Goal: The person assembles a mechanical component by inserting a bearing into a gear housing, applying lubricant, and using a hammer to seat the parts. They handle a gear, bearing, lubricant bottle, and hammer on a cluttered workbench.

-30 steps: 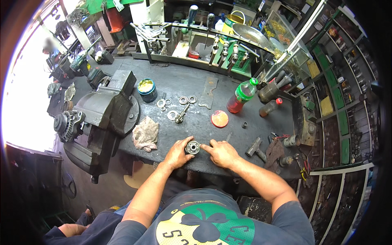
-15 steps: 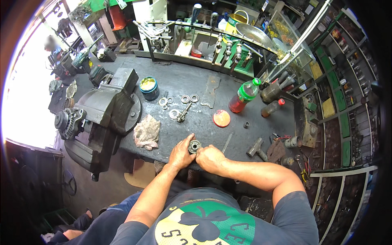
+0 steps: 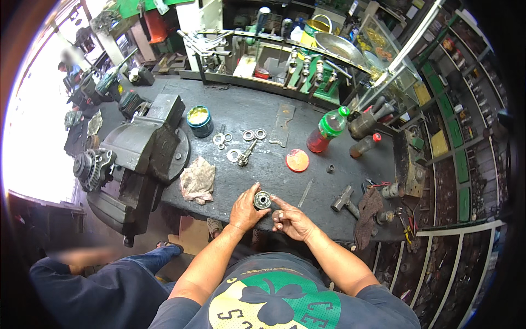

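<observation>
My left hand (image 3: 246, 209) is wrapped around the side of a round metal ball bearing (image 3: 262, 199), its ringed face and centre hole turned up, just above the bench's near edge. Close on its right, my right hand (image 3: 293, 220) is turned partly palm up. Its index finger reaches to the bearing's rim, while the other fingers are loosely curled with dark-stained tips; nothing clear shows in them. Beyond the hands lie a toothed shaft (image 3: 246, 154), a flat washer (image 3: 234, 155) and two small ring bearings (image 3: 254, 134).
A bench vise (image 3: 137, 145) stands left, with a crumpled rag (image 3: 198, 180) beside it. Farther back are a grease tub (image 3: 200, 123), a red lid (image 3: 297, 160) and a bottle of red liquid (image 3: 327, 131). A hammer (image 3: 344, 200) and brown cloth (image 3: 368, 216) lie right. A person (image 3: 109, 285) is at lower left.
My right hand has eased off the bearing, turned palm up and drawn slightly nearer. My left hand keeps its hold. The person at lower left has shifted, showing more of a dark top.
</observation>
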### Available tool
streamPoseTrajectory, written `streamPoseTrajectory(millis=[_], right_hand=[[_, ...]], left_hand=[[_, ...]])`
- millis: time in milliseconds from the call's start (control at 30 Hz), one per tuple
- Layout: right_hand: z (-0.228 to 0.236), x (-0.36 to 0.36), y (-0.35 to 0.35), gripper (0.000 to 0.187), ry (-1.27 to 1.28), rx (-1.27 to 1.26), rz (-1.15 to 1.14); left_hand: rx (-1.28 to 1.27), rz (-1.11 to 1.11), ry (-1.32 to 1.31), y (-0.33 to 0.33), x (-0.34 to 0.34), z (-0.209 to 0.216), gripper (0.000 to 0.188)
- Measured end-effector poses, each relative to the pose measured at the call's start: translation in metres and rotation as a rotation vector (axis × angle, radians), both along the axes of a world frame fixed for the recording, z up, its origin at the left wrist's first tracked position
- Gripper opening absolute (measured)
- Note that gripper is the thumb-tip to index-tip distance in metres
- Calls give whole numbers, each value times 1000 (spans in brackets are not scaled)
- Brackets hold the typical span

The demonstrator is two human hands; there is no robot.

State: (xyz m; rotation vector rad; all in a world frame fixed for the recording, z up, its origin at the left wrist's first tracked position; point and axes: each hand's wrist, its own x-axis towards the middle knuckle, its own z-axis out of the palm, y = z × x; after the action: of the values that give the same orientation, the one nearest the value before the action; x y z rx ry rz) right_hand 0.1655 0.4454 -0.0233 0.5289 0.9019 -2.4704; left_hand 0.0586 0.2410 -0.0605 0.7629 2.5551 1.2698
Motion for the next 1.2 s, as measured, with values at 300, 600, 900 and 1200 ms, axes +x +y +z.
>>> streamPoseTrajectory(millis=[300,600,900,1200], right_hand=[[-28,4,-16,105,238,678,191],[20,6,-25,86,514,2120,706],[63,-22,-8,50,735,2172,814],[60,-40,-45,41,737,1928,1099]], left_hand=[[-21,5,70,2,-1,-12,104],[-21,15,109,3,2,-8,101],[-36,41,51,1,5,-2,100],[-7,83,52,5,6,-8,88]])
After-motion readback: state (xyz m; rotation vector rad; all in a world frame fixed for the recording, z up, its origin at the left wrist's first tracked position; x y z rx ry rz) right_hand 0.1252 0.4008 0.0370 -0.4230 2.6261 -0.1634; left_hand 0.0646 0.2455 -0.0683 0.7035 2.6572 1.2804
